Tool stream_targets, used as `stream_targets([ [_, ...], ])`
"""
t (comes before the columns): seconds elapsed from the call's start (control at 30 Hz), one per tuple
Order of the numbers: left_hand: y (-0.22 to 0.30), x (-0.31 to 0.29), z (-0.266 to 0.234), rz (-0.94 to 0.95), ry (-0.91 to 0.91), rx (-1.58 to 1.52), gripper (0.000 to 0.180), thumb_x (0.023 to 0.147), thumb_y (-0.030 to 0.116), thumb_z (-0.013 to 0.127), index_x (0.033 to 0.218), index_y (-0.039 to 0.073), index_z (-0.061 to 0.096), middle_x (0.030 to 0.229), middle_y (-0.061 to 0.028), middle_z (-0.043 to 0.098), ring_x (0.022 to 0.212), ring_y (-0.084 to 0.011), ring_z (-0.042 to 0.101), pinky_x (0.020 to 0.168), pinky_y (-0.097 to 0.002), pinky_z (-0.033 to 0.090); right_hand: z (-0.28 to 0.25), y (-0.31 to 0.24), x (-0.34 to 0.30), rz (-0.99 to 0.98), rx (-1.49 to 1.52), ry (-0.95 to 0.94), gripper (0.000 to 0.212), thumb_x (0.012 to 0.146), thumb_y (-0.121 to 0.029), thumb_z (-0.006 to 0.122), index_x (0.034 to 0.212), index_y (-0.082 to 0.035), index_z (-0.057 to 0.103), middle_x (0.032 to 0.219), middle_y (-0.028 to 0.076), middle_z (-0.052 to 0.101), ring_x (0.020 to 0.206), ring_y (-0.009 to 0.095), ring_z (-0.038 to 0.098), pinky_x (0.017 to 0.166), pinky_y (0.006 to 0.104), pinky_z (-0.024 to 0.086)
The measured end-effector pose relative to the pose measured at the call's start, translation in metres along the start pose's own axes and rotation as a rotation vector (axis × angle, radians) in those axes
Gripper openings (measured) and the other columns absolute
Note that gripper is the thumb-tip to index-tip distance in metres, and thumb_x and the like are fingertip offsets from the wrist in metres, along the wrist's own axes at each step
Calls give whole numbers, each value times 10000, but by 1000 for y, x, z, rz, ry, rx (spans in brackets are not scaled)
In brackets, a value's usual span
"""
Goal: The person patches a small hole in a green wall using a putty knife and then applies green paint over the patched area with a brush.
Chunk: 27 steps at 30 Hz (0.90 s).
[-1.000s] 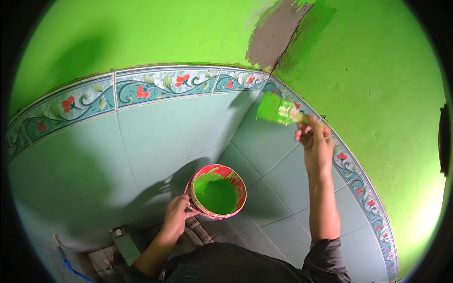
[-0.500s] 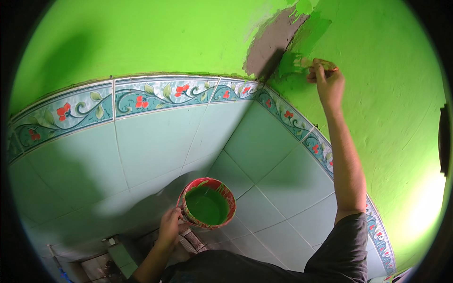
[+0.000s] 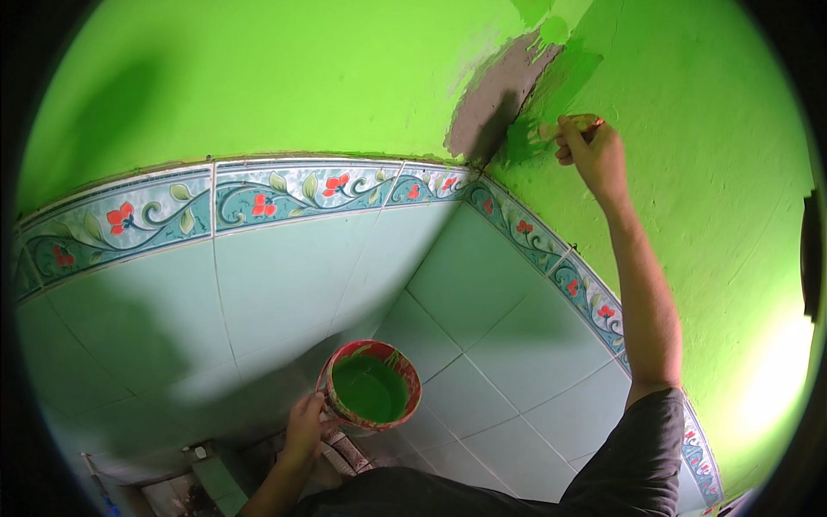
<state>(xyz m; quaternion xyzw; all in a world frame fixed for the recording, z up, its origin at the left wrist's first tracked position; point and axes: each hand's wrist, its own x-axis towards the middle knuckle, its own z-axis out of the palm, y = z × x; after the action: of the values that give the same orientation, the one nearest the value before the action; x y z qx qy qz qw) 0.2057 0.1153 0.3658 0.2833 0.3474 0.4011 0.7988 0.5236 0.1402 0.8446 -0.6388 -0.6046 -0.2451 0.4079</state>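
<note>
Left hand (image 3: 303, 424) is closed on the left side of the bucket (image 3: 411, 370); whether the fingers grip the rim or the handle cannot be told. The bucket is held mouth up before the tiles (image 3: 469, 388), below the corner where the two walls meet. Its inner face is red, streaked with green. Green paint (image 3: 369, 389) lies inside, its surface below the rim.

The left wall (image 3: 258, 95) is bright green down to the border (image 3: 301, 196), which is patterned with red flowers and curling stems and continues around the corner. At the left wall's right edge, a grey patch (image 3: 498, 82) stands uncoated, reaching down close to the border; a shadow covers its lower part.

Just right of that edge, the brush (image 3: 544, 132) is at the right wall (image 3: 706, 189), above the border, bristles toward the corner. Full contact of the bristles cannot be confirmed. Darker green strokes (image 3: 575, 73) show above the brush. Right hand (image 3: 594, 155) grips the brush by its handle, forearm raised across the border. A dark object (image 3: 810, 258) shows at the far right, partly cut off.
</note>
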Motion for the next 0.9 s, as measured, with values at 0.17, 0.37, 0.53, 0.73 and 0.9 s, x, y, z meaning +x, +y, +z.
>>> stream_targets([
  [0.17,-8,5,-4,-6,5,2,221,970,219,506,948,-1,517,912,-65,448,888,-201,550,745,-470,619,-42,-20,78,-123,-114,41,331,906,-274,669,765,25,675,624,86,672,548,139,671,531,268,546],
  [0.37,-18,10,-11,-11,34,-19,240,984,233,502,1005,-5,532,978,-84,506,828,-199,599,673,-341,617,-84,-66,131,-246,-334,170,359,915,-307,676,873,49,672,701,92,686,608,136,679,584,263,566],
  [0.53,-12,6,-9,-33,29,-21,301,972,229,507,1136,-21,542,1038,-103,555,970,-221,585,810,-429,581,-52,-58,109,-854,-856,337,121,923,-201,639,950,-83,644,851,59,712,677,203,692,616,308,565],
  [0.73,-15,9,-8,-12,40,-4,226,962,209,522,1033,-5,544,964,-84,519,912,-218,575,736,-448,604,2,-38,47,-841,-1243,85,144,871,-33,597,1013,-36,574,1006,115,606,838,191,641,641,276,586],
  [0.9,-23,17,-17,-38,27,-21,227,976,240,519,967,13,525,954,-74,508,846,-197,601,683,-367,618,33,-28,-9,-884,-1195,-98,129,861,-108,577,958,-23,580,988,136,547,943,251,609,657,309,579],
])
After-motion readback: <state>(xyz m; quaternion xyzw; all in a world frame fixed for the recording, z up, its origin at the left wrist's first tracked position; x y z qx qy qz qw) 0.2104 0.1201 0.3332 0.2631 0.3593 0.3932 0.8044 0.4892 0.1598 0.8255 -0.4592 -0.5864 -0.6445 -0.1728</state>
